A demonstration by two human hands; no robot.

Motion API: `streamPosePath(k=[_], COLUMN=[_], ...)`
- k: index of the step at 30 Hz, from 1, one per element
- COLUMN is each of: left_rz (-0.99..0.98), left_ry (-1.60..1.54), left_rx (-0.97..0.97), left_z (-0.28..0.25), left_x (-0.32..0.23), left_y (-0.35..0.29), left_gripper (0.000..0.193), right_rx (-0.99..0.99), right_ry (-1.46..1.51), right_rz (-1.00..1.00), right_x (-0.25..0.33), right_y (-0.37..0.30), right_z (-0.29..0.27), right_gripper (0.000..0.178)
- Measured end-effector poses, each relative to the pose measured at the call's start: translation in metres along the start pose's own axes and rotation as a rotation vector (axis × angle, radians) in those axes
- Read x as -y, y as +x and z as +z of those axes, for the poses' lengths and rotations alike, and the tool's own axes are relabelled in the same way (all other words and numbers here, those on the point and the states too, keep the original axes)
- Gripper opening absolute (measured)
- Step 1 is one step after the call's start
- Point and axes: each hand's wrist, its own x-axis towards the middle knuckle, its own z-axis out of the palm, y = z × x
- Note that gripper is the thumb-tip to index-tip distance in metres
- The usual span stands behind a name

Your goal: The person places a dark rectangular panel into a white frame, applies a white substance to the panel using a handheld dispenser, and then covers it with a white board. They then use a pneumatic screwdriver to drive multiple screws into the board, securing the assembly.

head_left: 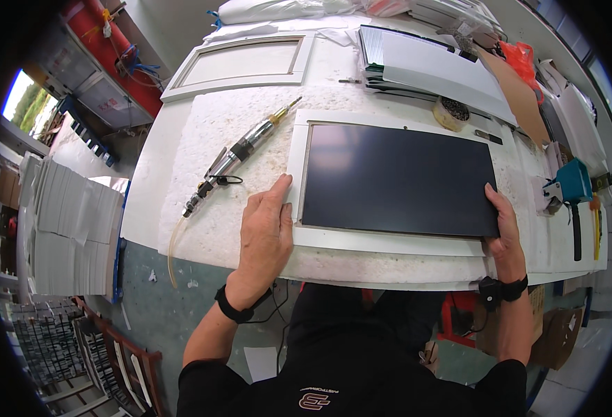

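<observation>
A white rectangular frame (pixel 361 240) lies on the foam sheet in front of me. Over its opening rests a glossy dark panel (pixel 396 181), whose right end covers the frame's right side. My left hand (pixel 264 229) grips the frame's left edge, fingers together and thumb beside the near corner. At the panel's lower right corner, my right hand (pixel 504 226) holds the panel by its edge, thumb on top; its other fingers are mostly hidden beneath. An air screwdriver (pixel 236 153) with a clear hose lies on the foam, left of the frame.
Another white frame (pixel 236 66) lies at the far left of the table. A stack of panels (pixel 431 66) sits at the back right, with a tub of screws (pixel 450 112) before it. Farther right is a teal-headed tool (pixel 573 182). White boards (pixel 73 222) are piled beside the table.
</observation>
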Motion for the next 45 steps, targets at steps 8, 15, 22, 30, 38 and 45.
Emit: streamPosePath(k=[8,15,22,30,38,45], left_rz=[0.021,-0.014,-0.048,-0.057,0.117,0.414], left_ry=[-0.010,-0.053,0.090,0.139,0.352,0.115], left_rx=[0.019,0.060,0.072,0.102,0.175,0.625], left_z=[0.000,-0.005,0.000,0.004,0.004,0.067], left_x=[0.000,-0.001,-0.011,-0.018,-0.028,-0.146], left_y=[0.001,0.000,0.003,0.000,0.005,0.069], left_gripper=[0.046,0.046,0.045,0.041,0.042,0.053], right_rx=[0.012,-0.005,-0.091,-0.037,0.083,0.112], right_ry=[-0.068,-0.696,-1.941,-1.624,-1.318,-1.405], right_rz=[0.008,0.022,-0.487,-0.546,-0.937,-0.843], right_x=[0.005,0.024,0.034,0.041,0.002,-0.021], right_y=[-0.002,0.014,0.033,0.030,-0.025,-0.058], right_z=[0.007,-0.002,-0.010,-0.033,-0.062,-0.082], right_gripper=[0.042,0.059,0.082,0.050,0.035,0.075])
